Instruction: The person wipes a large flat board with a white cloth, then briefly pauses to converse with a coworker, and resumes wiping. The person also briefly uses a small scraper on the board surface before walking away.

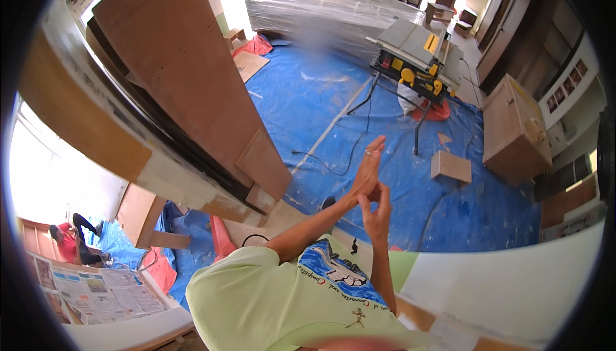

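Observation:
My left hand (pixel 369 170) stretches forward in front of my chest, fingers extended and pressed side by side, with a ring on one finger. It holds nothing that I can see. My right hand (pixel 377 215) is raised against the left wrist, its fingers bent and its thumb lifted on the near side. The fingers seem to close around the edge of that wrist; whether something small lies under them is hidden. Below the hands is my pale green printed shirt (pixel 256 293). A small black item (pixel 354 246) hangs by the shirt's front.
A blue tarp (pixel 321 104) covers the floor. Ahead stands a table saw (pixel 410 56) with a cord, before a plastic-wrapped bulky object (pixel 321 8). Tall brown boards (pixel 186 62) lean at left. A wooden cabinet (pixel 513 126) and small box (pixel 451 167) are right. A person (pixel 67 242) sits far lower left.

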`<state>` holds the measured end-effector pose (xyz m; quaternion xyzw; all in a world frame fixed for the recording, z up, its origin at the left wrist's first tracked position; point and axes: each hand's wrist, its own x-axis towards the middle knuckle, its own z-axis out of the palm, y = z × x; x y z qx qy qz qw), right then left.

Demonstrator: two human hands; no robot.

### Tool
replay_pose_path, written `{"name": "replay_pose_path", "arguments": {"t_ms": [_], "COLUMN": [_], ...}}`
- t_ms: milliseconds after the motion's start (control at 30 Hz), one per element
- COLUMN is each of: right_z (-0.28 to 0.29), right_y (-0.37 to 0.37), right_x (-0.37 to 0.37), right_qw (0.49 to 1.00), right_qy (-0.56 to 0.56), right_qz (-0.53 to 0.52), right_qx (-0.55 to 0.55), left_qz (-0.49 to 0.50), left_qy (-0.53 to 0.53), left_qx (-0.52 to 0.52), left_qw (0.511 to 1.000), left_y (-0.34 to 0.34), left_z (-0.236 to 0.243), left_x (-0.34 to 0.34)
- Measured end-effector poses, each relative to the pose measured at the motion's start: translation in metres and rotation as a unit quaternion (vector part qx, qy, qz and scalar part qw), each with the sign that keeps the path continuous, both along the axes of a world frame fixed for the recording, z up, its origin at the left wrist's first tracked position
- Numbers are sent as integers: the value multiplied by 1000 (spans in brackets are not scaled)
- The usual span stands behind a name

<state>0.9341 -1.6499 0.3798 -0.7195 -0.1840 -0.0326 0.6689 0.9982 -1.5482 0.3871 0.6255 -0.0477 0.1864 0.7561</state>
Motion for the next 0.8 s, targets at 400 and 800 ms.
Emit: {"name": "replay_pose_path", "arguments": {"t_ms": [400,800], "right_z": [-11,-13], "right_y": [98,259], "right_x": [311,501], "right_qw": [998,959], "right_qy": [14,80], "right_qz": [30,254], "right_qx": [-44,-95], "left_qz": [50,286], "left_qy": [-41,-79], "left_qx": [-53,-50], "left_qw": [996,953], "left_y": [104,322], "left_z": [-23,-20], "left_x": [312,473]}}
